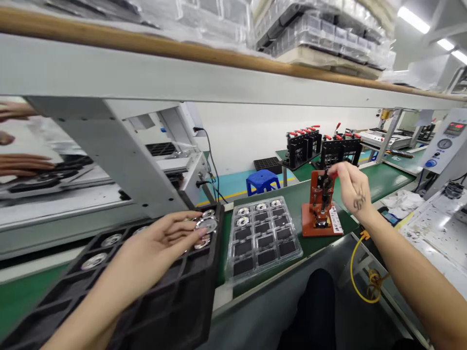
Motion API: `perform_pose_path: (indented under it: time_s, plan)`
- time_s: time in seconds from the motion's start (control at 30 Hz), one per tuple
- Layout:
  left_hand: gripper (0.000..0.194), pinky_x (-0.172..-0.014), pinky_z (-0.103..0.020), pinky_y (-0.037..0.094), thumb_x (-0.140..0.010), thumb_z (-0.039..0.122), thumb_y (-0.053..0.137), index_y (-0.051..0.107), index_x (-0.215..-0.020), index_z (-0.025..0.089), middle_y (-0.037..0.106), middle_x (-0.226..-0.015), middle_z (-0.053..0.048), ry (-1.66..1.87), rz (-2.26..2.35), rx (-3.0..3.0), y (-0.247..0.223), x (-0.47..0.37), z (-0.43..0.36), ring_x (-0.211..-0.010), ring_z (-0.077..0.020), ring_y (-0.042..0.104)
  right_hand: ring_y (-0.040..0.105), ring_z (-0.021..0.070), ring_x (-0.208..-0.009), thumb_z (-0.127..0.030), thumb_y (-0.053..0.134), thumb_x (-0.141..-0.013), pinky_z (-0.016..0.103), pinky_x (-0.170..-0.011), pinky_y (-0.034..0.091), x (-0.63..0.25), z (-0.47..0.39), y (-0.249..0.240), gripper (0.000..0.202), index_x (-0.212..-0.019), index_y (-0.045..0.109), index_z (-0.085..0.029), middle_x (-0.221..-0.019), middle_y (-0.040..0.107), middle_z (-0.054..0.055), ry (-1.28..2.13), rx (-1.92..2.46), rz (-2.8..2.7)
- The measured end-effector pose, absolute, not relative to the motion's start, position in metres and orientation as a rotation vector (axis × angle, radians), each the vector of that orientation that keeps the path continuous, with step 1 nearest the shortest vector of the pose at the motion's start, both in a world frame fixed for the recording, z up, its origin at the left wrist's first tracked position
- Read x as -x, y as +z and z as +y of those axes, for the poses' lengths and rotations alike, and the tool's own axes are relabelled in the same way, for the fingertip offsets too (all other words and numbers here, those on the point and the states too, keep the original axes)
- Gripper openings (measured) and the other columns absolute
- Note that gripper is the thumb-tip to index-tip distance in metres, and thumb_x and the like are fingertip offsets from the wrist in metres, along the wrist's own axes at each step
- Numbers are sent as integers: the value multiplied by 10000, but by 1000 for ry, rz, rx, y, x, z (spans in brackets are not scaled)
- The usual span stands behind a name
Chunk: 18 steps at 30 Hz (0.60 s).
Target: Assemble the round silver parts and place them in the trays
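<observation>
My left hand (171,236) is over the right end of a black compartment tray (197,291), its thumb and fingers closed on a shiny, clear round part (207,223). What exactly this part is I cannot make out. More shiny round parts, such as one silver ring (94,261), lie in the tray's compartments. My right hand (353,187) is closed around the red-tipped lever of an orange toggle-clamp fixture (313,221); the fingers hide most of the lever. Between my hands lies a clear plastic tray (268,240), with several shiny round parts in its far pockets.
A shelf beam (219,80) crosses above the bench, with stacked clear trays (328,39) on it. Black fixtures with red handles (339,150) and a blue stool (262,181) stand beyond. A yellow hose (353,272) hangs at right. Another person's hands (25,163) show far left.
</observation>
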State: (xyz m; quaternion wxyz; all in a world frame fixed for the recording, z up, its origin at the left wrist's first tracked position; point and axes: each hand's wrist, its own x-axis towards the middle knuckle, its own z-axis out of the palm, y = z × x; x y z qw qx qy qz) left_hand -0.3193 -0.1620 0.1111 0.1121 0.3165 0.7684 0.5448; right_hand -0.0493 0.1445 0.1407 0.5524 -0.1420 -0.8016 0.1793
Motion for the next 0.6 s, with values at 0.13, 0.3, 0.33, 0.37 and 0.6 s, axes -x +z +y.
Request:
perform_pose_path:
  time_s: [0.13, 0.3, 0.33, 0.37, 0.6]
  plan:
    - [638, -899, -395, 627, -638, 759, 880, 727, -965, 233, 803, -916, -10, 1547, 2526, -953, 115, 337, -198, -873, -242, 741, 730, 282, -1164, -344, 472, -1118, 476, -1080, 517, 30, 136, 90, 327, -1020, 756, -214, -1114, 796, 107, 263, 193, -1944]
    - [590, -837, -360, 603, -765, 712, 755, 738, -1019, 180, 825, -959, -97, 1293, 2758, -964, 98, 385, -246, -853, -267, 750, 700, 313, -1286, -272, 531, -1074, 523, -1161, 502, 38, 142, 61, 219, -1105, 742, -222, -1216, 777, 151, 301, 181, -1895]
    - [564, -831, -351, 596, -816, 687, 703, 739, -1053, 176, 829, -973, -101, 1192, 2807, -966, 91, 398, -257, -862, -271, 754, 698, 314, -1297, -262, 541, -1067, 516, -1167, 504, 40, 142, 58, 206, -1104, 741, -227, -1216, 779, 153, 293, 171, -1884]
    - [529, -837, -345, 589, -867, 649, 646, 739, -1086, 176, 833, -994, -102, 1058, 2859, -975, 83, 411, -267, -886, -275, 757, 693, 316, -1312, -255, 555, -1058, 510, -1175, 504, 40, 141, 56, 192, -1109, 739, -231, -1221, 780, 153, 283, 160, -1877]
    - [267, -975, -388, 543, -950, 417, 658, 773, -937, 177, 827, -1003, -122, 423, 3084, -792, 42, 492, -310, -1052, -338, 752, 576, 327, -1467, -359, 543, -1055, 524, -1282, 408, 29, 131, 53, 367, -1387, 683, -291, -1509, 666, 85, 296, 227, -1991]
